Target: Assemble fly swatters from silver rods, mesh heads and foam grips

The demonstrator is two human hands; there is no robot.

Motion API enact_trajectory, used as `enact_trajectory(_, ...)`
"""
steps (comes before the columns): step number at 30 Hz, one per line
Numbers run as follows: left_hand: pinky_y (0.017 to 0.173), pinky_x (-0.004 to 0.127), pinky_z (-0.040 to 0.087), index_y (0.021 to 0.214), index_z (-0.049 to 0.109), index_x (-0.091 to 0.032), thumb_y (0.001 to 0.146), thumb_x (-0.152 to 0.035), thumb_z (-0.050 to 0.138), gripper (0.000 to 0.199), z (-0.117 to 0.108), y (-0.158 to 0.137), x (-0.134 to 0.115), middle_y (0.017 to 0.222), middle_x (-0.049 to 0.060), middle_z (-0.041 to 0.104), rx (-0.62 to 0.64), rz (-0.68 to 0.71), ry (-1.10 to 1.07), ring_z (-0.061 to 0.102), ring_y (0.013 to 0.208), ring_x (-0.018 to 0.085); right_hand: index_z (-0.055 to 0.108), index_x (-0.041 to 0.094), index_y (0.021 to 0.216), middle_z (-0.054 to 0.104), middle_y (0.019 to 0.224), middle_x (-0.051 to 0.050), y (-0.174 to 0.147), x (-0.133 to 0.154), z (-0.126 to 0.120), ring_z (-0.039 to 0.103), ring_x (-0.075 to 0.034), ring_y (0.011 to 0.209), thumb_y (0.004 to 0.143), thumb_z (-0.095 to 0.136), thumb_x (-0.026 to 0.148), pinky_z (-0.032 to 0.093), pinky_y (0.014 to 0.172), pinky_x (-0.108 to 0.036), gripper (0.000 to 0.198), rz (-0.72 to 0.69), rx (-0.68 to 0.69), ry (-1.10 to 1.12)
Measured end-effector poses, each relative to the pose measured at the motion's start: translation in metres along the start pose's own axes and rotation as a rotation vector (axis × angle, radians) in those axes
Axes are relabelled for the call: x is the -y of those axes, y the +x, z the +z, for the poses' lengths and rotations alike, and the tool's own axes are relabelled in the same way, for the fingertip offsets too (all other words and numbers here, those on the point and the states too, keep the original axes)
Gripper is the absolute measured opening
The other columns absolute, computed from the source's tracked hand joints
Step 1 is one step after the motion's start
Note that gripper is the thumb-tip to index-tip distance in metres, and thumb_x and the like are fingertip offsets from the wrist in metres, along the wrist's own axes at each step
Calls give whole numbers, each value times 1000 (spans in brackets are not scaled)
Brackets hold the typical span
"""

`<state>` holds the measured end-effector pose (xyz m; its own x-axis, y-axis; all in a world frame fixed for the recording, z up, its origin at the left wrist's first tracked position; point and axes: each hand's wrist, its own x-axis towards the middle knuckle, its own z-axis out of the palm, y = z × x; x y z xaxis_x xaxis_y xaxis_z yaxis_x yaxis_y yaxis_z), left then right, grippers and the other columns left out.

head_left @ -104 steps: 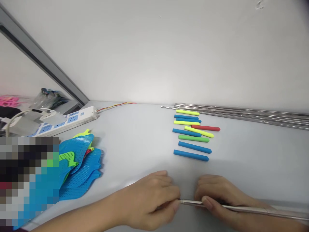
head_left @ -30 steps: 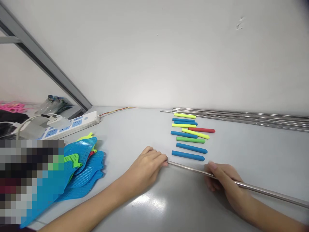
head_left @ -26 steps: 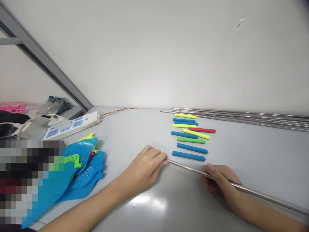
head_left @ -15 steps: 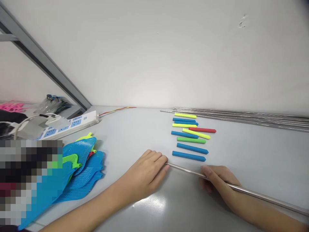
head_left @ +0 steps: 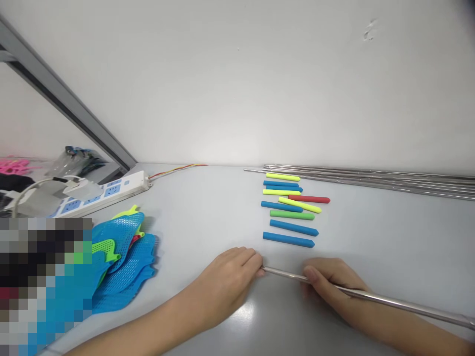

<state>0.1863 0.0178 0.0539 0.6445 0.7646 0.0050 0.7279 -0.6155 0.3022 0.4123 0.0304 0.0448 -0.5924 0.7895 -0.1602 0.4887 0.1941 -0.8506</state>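
Observation:
A thin metal rod (head_left: 284,273) slants across the front of the table and runs off at the right edge. My left hand (head_left: 235,272) is closed around its left end, which the fingers hide. Farther along, my right hand (head_left: 330,282) grips the same rod, with the thumb on top and the fingers beneath. Just beyond the hands lie several plastic handle sleeves with pointed ends: a near blue sleeve (head_left: 288,240), a green sleeve (head_left: 292,215), a red sleeve (head_left: 309,199) and a yellow sleeve (head_left: 300,204) among them.
Several long metal rods (head_left: 371,180) lie along the wall at the back right. Perforated plastic fly-swatter heads (head_left: 124,267), mostly blue, are piled on the left. Behind them sits a white power strip (head_left: 126,183) with plugged-in cables. A grey metal frame post (head_left: 70,94) rises at the left.
My left hand has come slightly nearer and to the right, bringing the rod's left end down. My right hand keeps its grip on the rod, shifted slightly left.

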Motion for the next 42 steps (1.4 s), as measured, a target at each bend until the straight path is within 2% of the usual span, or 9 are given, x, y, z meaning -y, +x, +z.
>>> enact_trajectory(6, 59, 27, 38, 75, 39, -18, 88, -14, 29, 18, 3, -4, -5, 72, 1, 50, -13, 18, 1, 43, 61, 14, 49, 18, 61, 51, 58, 1, -3, 4, -2, 48, -11, 55, 93, 19, 38, 39, 60, -21, 48, -143, 91, -95)
enact_trajectory(9, 59, 27, 39, 75, 39, -18, 86, -11, 31, 15, 3, -5, -8, 72, 1, 51, 16, 4, -10, 44, 61, 15, 49, 18, 60, 54, 58, -1, -2, 6, -1, 50, -12, 56, 93, 17, 40, 41, 62, -22, 51, -208, 76, -130)
enact_trajectory(14, 60, 27, 39, 76, 40, -18, 82, -8, 35, 13, 0, -7, -12, 74, 1, 53, 91, 6, -3, 47, 62, 15, 48, 19, 57, 54, 52, -1, 3, -3, 7, 48, -12, 49, 92, 14, 40, 39, 54, -24, 54, -362, 18, -90)
enact_trajectory(19, 59, 27, 38, 79, 40, -19, 80, -7, 37, 12, 0, -8, -12, 76, 0, 55, 114, 24, 12, 48, 64, 15, 49, 20, 57, 54, 49, -2, 6, -15, 14, 47, -13, 49, 92, 11, 38, 39, 54, -26, 55, -489, 14, -83)
enact_trajectory(26, 56, 27, 39, 76, 39, -19, 76, -6, 38, 14, -3, -8, -19, 77, 1, 58, 207, 20, -11, 50, 61, 15, 51, 21, 56, 55, 50, -2, 3, -16, 17, 44, -13, 50, 92, 7, 40, 37, 56, -27, 60, -475, 28, -72)
enact_trajectory(31, 56, 27, 42, 76, 41, -20, 67, -3, 41, 19, -5, -5, -24, 78, 1, 60, 286, -5, -5, 52, 62, 16, 52, 20, 56, 56, 51, -2, 5, -13, 15, 43, -13, 51, 92, 5, 41, 37, 57, -27, 63, -473, 63, -72)
enact_trajectory(42, 55, 28, 43, 78, 42, -20, 64, -4, 44, 21, 1, -4, -26, 77, 1, 60, 315, 2, -11, 54, 62, 17, 55, 20, 55, 55, 52, -2, 4, -13, 18, 41, -13, 50, 91, 1, 40, 35, 56, -27, 68, -487, 67, -133)
